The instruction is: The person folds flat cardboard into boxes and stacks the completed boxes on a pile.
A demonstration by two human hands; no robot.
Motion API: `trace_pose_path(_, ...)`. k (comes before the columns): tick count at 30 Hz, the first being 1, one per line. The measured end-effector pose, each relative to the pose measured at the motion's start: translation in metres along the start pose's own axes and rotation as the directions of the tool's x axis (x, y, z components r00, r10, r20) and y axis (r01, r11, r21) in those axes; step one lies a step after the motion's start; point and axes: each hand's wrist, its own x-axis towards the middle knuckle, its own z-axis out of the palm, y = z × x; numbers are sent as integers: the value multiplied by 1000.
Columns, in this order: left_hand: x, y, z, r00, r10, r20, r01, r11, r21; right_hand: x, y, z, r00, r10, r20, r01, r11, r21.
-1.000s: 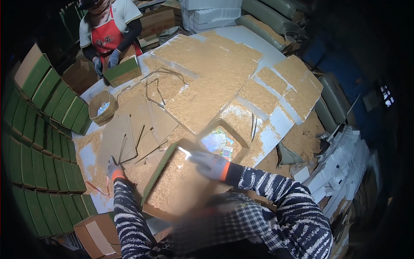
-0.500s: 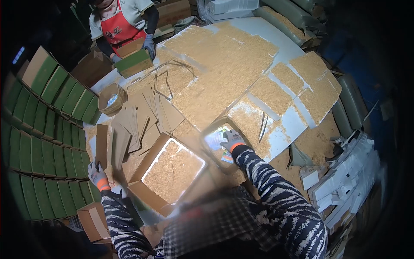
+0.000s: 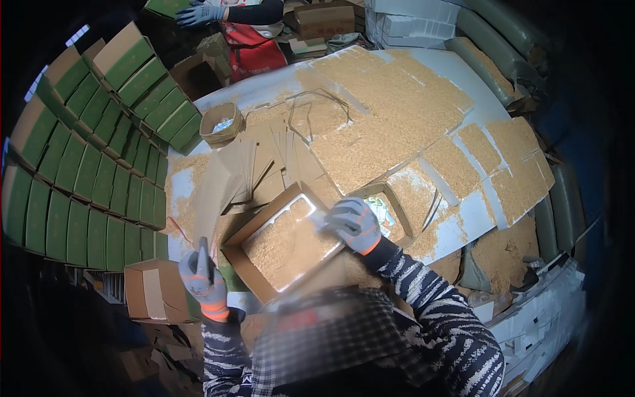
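Observation:
An open cardboard box (image 3: 239, 233) stands in front of me, tilted to my view, with a pale-rimmed bed of tan shavings-like filling (image 3: 281, 241) inside. At its left side, my left hand (image 3: 204, 281), in a grey glove with an orange cuff, has its fingers stretched upward, none visibly gripping. My right hand (image 3: 357, 225), gloved alike, hovers by the box's right corner. Its fingers are bent together and their tips blur; anything in them is hidden. Just behind it sits an open container (image 3: 402, 215) holding colourful packets (image 3: 378, 206).
Green-sided cartons (image 3: 86, 225) are stacked at the left. Flat cardboard pieces (image 3: 231, 169) and a round basket (image 3: 221, 135) lie beyond the box. Tan filling (image 3: 397, 99) covers much of the white table (image 3: 493, 231). Across it, a co-worker's gloved hand (image 3: 202, 13) shows beside a red apron (image 3: 254, 53).
My right hand has left the packet container and moved left to the box. My left hand has come away from the upright cardboard. The view has shifted, and the co-worker's green box has moved up and left.

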Motion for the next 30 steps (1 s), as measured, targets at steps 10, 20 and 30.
trace_pose_path(10,-58,46,44,495,358,791,-208,933,-292,11,11,18,960,228,-165,-225,974,33)
trace_pose_path(20,-70,-15,13,891,-67,449,357,714,-603,3,98,42,794,453,406,-607,557,567)
trace_pose_path(30,-193,-23,144,541,-667,512,804,590,-80,20,39,98,653,134,745,-574,730,371)
